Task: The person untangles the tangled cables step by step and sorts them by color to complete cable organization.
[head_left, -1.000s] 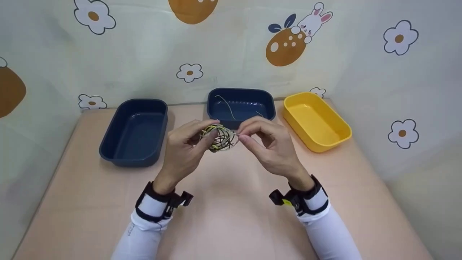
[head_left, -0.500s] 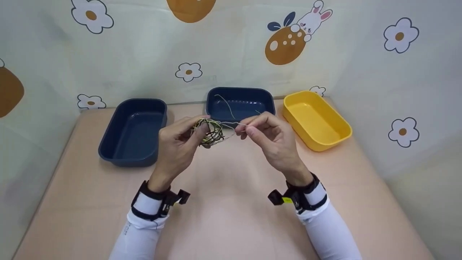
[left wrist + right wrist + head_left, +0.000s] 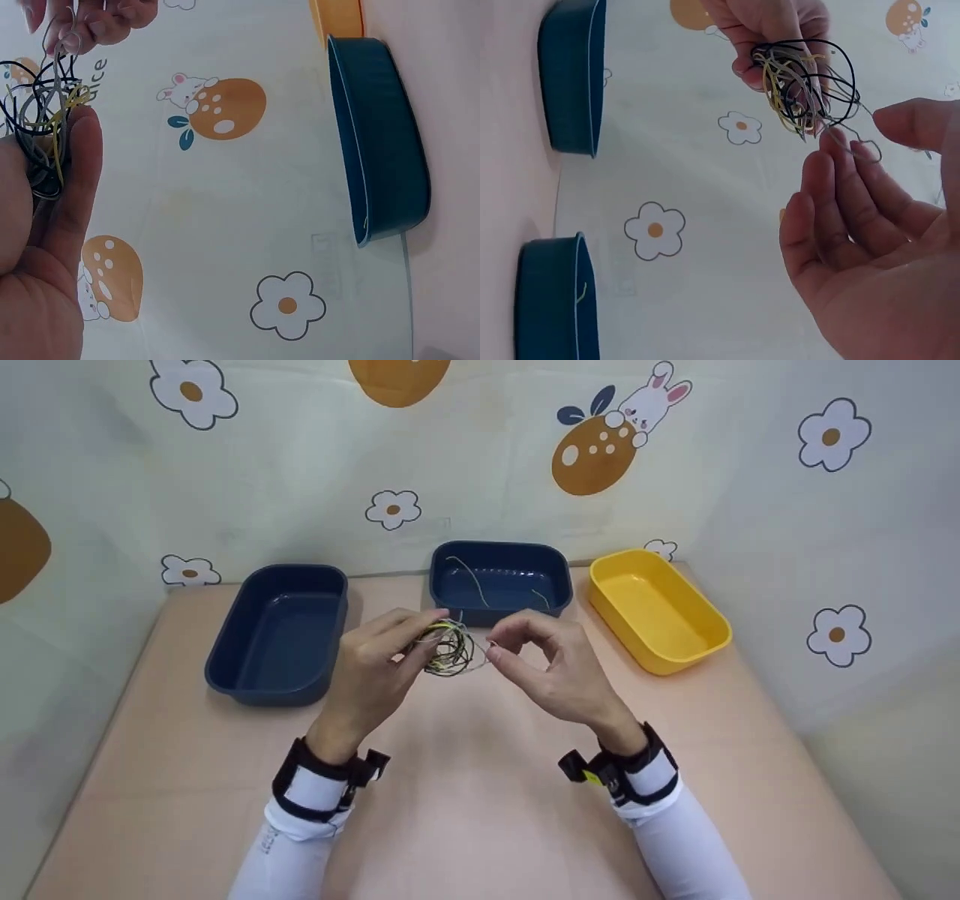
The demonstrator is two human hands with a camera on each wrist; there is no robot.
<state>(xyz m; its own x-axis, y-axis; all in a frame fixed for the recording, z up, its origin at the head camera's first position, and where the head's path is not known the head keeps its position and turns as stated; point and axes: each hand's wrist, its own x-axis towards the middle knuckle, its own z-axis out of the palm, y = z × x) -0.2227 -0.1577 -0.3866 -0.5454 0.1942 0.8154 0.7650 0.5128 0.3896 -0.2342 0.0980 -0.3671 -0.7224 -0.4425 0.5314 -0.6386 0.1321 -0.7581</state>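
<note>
Left hand (image 3: 373, 664) pinches wires (image 3: 450, 656); right hand (image 3: 559, 671) by them, thumb and fingers parted (right wrist view shows it, head doesn't).

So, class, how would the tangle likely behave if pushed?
The tangle probably squashes easily: its loops are thin, with gaps between. It's likely light, being mostly open space. It may snag, since its loops cross one another.

Your left arm (image 3: 281, 862) and right arm (image 3: 694, 847) both reach in from the near side, angled so the hands face off mid-scene, close but not touching. Your left hand (image 3: 379, 656) is gripping, thumb opposite fingers. Your right hand (image 3: 559, 667) has loosely bent fingers, thumb tip kinda apart from them.
</note>
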